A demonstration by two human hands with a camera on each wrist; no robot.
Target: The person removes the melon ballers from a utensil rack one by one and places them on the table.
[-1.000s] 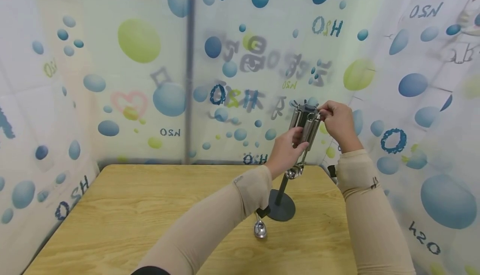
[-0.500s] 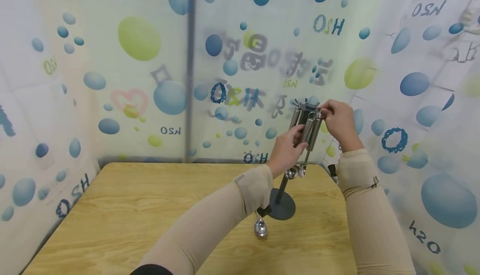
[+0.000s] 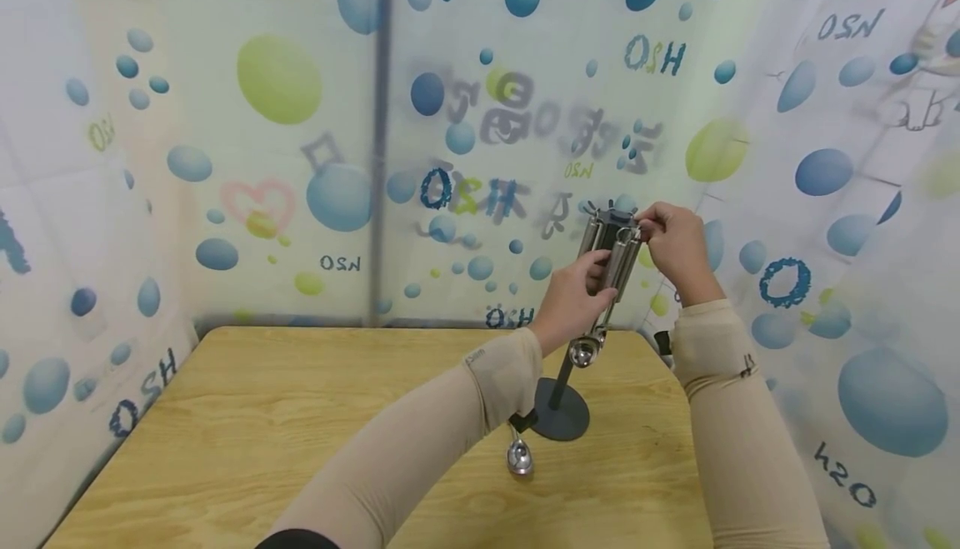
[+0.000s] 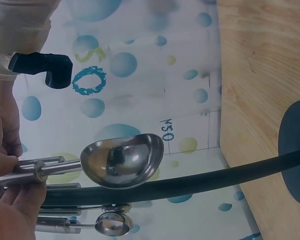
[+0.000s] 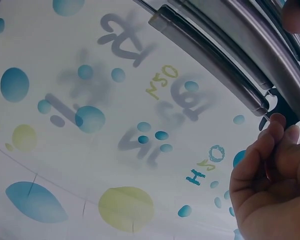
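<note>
My left hand [image 3: 570, 303] grips the thick steel handle of a metal scoop [image 4: 122, 160], its deep oval bowl hanging below the hand. This scoop hangs down along a dark utensil stand [image 3: 562, 416] with a round base and a hooked top. At the top right of the stand, my right hand [image 3: 678, 249] pinches with thumb and fingertips at the upper end of another scoop's handle [image 5: 210, 62]. The pinched end is mostly hidden by the fingers. Further steel-handled utensils hang around the post, one showing a smaller bowl [image 4: 113, 224].
Another metal scoop [image 3: 519, 456] lies on the wooden table [image 3: 300, 416] in front of the stand's base, its handle hidden behind the left forearm. Patterned curtains [image 3: 277, 78] enclose the table at the back and sides.
Both hands stay at nearly the same place on the stand. The hanging bowls shift slightly: the second bowl showed separately half a second ago and now sits mostly behind the front one.
</note>
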